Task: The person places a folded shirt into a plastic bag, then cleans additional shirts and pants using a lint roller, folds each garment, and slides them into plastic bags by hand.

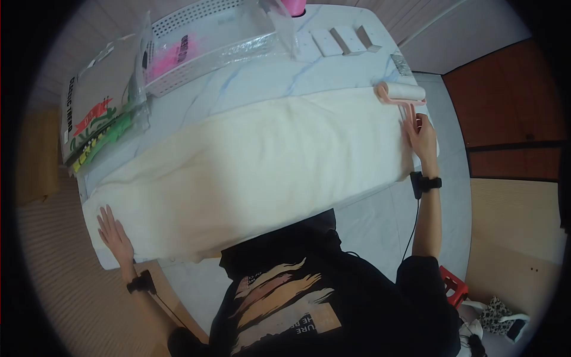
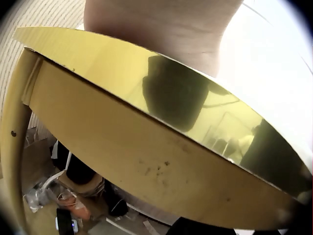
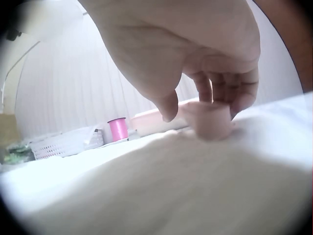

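A cream fleecy cloth (image 1: 267, 149) stretches across the marble-patterned table, with soft wrinkles in its right half. Flat on the cloth's left end rests my left hand (image 1: 116, 237), fingers straight and spread. My right hand (image 1: 423, 141) grips the pink handle of a lint roller (image 1: 407, 91) at the far right end. The white roll of the lint roller lies at the cloth's upper right corner. From the right wrist, the pink handle end (image 3: 211, 121) shows low over the cloth, between thumb and fingers. Only the heel of the left hand (image 2: 161, 29) appears in the left wrist view.
A white perforated basket (image 1: 208, 50) in clear plastic stands at the back, with packaged clothing (image 1: 98, 98) to its left. Small grey-white blocks (image 1: 348, 41) sit back right, and a pink spool (image 3: 118, 129) stands behind. A shiny gold table edge (image 2: 117, 66) runs under the left wrist.
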